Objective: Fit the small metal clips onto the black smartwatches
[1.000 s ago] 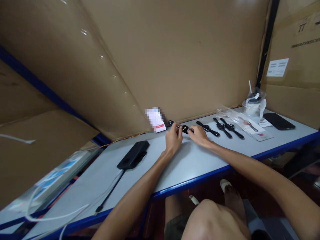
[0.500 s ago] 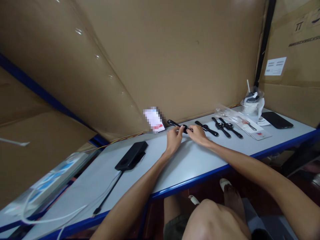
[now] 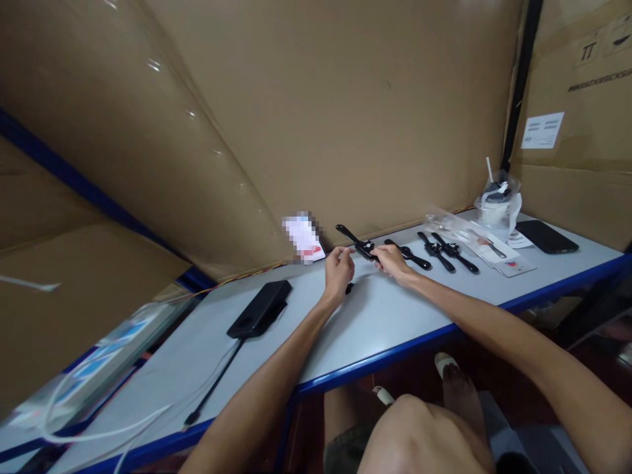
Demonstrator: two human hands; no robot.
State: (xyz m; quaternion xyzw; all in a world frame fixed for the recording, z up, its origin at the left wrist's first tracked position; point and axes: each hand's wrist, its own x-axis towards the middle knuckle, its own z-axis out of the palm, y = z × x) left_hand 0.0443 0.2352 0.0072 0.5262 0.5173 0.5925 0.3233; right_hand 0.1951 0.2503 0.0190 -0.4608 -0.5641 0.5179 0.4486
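Observation:
My right hand (image 3: pixel 392 262) is closed round one handle of a black spokeshave (image 3: pixel 364 247). The tool is raised a little off the table and slanted, its free handle pointing up and left toward the cardboard. Just left of its middle is my left hand (image 3: pixel 340 268), off the tool, with fingers curled and thumb near the fingertips; whatever they hold, if anything, is too small to make out. A small black piece (image 3: pixel 349 288) lies on the table beside the left wrist. To the right rest another spokeshave (image 3: pixel 417 259) and two more spokeshaves (image 3: pixel 438 250) side by side.
A lit phone (image 3: pixel 305 238) leans on the cardboard wall (image 3: pixel 345 118). Left is a black power bank (image 3: pixel 259 308) with cables. Right are plastic-packed cards (image 3: pixel 503 257), a bagged cup (image 3: pixel 495 209) and a dark phone (image 3: pixel 547 237). The table's blue edge (image 3: pixel 375 362) runs in front.
My left hand has let go of the spokeshave and drawn slightly left and down. The right hand has tilted the tool, so its free handle points higher. The small black piece now shows.

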